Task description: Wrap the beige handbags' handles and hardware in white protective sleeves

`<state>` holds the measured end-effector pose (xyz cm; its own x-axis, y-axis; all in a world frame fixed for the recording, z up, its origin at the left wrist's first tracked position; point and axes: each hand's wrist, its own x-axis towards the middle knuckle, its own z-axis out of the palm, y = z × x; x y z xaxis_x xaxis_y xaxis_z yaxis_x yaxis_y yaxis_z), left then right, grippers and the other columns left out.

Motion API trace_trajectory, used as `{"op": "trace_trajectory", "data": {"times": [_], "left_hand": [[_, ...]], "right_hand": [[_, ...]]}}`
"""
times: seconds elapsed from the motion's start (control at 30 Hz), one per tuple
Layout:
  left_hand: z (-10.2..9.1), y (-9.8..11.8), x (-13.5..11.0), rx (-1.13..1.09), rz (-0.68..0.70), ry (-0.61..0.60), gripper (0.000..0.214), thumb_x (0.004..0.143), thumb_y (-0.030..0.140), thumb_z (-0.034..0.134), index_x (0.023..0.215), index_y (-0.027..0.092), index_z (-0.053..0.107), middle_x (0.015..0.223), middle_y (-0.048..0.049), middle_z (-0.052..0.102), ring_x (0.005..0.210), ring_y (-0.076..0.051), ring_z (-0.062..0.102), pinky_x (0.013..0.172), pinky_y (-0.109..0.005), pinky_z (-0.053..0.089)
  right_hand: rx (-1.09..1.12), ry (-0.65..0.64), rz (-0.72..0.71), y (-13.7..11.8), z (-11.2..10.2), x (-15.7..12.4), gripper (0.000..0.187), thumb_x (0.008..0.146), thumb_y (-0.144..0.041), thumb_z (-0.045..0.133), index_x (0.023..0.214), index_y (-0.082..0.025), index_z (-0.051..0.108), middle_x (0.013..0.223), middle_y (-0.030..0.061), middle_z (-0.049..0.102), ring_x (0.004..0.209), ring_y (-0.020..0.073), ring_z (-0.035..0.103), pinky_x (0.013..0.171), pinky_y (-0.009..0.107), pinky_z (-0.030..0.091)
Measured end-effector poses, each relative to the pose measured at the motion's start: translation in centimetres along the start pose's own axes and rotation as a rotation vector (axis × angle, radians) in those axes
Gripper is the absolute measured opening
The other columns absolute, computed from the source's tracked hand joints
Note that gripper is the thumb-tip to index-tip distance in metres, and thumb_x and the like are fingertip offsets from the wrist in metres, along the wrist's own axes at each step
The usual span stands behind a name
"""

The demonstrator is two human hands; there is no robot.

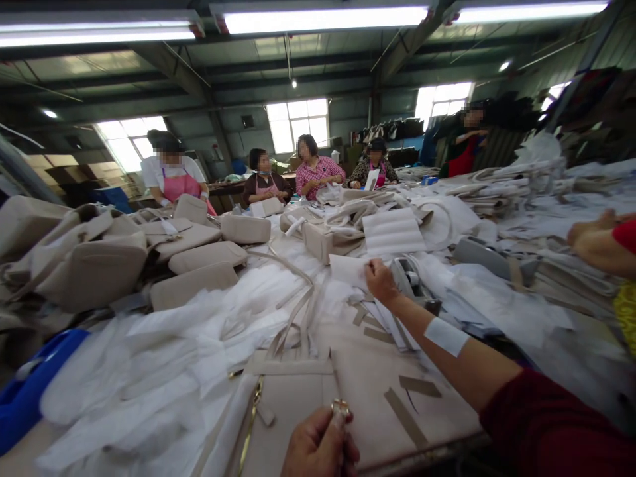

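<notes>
At the bottom centre my left hand (318, 442) is closed on a strap end with a gold buckle (340, 407). Just beyond it lies a beige bag (293, 391) with a gold zipper (254, 407) and long straps (298, 308). My right hand (381, 281) reaches forward over the table, its fingers pinching the edge of a white sheet (348, 269). A pale patch (446, 336) is stuck on my right forearm. Close to that hand sit a grey tape dispenser (410, 278) and a larger white padded sheet (393, 232).
Beige bags (92, 271) are piled at the left, beside white wrapping sheets (163, 358) and a blue object (40, 377). Tape strips (405, 417) stick to the tabletop. Several people work across the table; a co-worker's arm (603, 245) comes in from the right.
</notes>
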<state>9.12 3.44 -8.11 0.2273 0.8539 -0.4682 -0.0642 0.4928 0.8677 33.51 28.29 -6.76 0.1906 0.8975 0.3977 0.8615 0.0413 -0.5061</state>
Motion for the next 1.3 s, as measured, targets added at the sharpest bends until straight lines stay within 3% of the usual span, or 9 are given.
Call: {"op": "trace_trajectory", "data": {"times": [0.13,0.27,0.4,0.47,0.67,0.73,0.83,1.0,1.3], "left_hand": [[-0.2,0.5,-1.0,0.006,0.145,0.063,0.061,0.068,0.070,0.071,0.095,0.016,0.073,0.074,-0.0053,0.068,0.065,-0.016,0.060,0.060,-0.026,0.045],[-0.6,1.3,-2.2,0.192,0.401,0.142,0.035,0.080,0.052,0.069,0.093,0.020,0.078,0.127,-0.0110,0.061,0.112,-0.027,0.058,0.090,-0.033,0.050],[-0.3,2.1,-3.0,0.447,0.541,0.131,0.021,0.086,0.033,0.064,0.097,0.023,0.079,0.155,-0.0084,0.035,0.141,-0.030,0.036,0.116,-0.041,0.029],[0.0,2.4,-3.2,0.509,0.576,0.105,0.021,0.086,0.028,0.064,0.098,0.023,0.079,0.154,-0.0085,0.036,0.141,-0.030,0.035,0.118,-0.043,0.025],[-0.2,2.9,-3.3,0.348,0.430,0.050,0.024,0.089,0.035,0.062,0.095,0.019,0.079,0.093,-0.0075,0.071,0.094,-0.023,0.061,0.091,-0.036,0.048],[-0.5,2.8,-3.2,0.228,0.377,0.046,0.026,0.088,0.037,0.064,0.101,0.019,0.078,0.098,-0.0070,0.073,0.094,-0.023,0.062,0.088,-0.034,0.049],[-0.8,2.5,-3.1,0.168,0.357,0.020,0.029,0.088,0.036,0.064,0.106,0.018,0.077,0.102,-0.0080,0.072,0.098,-0.023,0.062,0.089,-0.034,0.050],[-0.5,2.1,-2.8,0.302,0.531,0.098,0.026,0.087,0.030,0.065,0.109,0.022,0.077,0.115,-0.0086,0.063,0.113,-0.024,0.057,0.101,-0.034,0.045],[-0.5,2.8,-3.4,0.425,0.577,0.263,0.026,0.087,0.032,0.066,0.109,0.023,0.077,0.106,-0.0072,0.061,0.102,-0.022,0.060,0.095,-0.033,0.048]], "right_hand": [[0.173,0.053,0.056,-0.1,-3.1,-4.6,0.041,0.099,-0.035,0.030,0.112,-0.011,0.060,0.092,0.0141,0.072,0.077,0.0223,0.066,0.068,0.031,0.050],[0.352,-0.024,-0.007,-1.3,-4.9,-12.2,0.033,0.095,-0.037,0.044,0.105,-0.016,0.067,0.082,0.0093,0.073,0.070,0.0217,0.065,0.065,0.032,0.049],[0.496,-0.421,-0.414,-4.2,-6.5,-17.3,0.024,0.092,-0.028,0.055,0.102,-0.021,0.075,0.093,0.0077,0.076,0.084,0.0222,0.069,0.080,0.033,0.049],[0.572,-0.597,-0.497,-6.0,-7.2,-17.8,0.024,0.092,-0.029,0.057,0.105,-0.023,0.077,0.093,0.0056,0.077,0.082,0.0204,0.069,0.079,0.031,0.049],[1.068,-0.728,-0.074,-8.2,-7.7,-16.7,0.057,0.088,-0.050,0.061,0.133,-0.015,0.058,0.094,0.0075,0.075,0.066,0.0136,0.059,0.063,0.025,0.046],[1.182,-0.780,0.061,-7.6,-7.3,-17.4,0.060,0.085,-0.056,0.063,0.128,-0.014,0.061,0.105,0.0115,0.073,0.075,0.0157,0.062,0.065,0.026,0.047],[1.097,-0.897,0.124,-6.6,-6.6,-19.5,0.050,0.079,-0.056,0.070,0.104,-0.013,0.072,0.091,0.0082,0.073,0.070,0.0169,0.061,0.062,0.026,0.047],[0.929,-0.701,0.135,-7.1,-6.1,-22.6,0.037,0.085,-0.049,0.064,0.083,-0.014,0.073,0.069,0.0011,0.064,0.063,0.0141,0.053,0.059,0.025,0.042],[1.308,-0.733,0.276,-10.0,-6.1,-23.3,0.041,0.082,-0.052,0.070,0.096,-0.014,0.074,0.082,0.0040,0.071,0.074,0.0165,0.060,0.070,0.028,0.046]]}}
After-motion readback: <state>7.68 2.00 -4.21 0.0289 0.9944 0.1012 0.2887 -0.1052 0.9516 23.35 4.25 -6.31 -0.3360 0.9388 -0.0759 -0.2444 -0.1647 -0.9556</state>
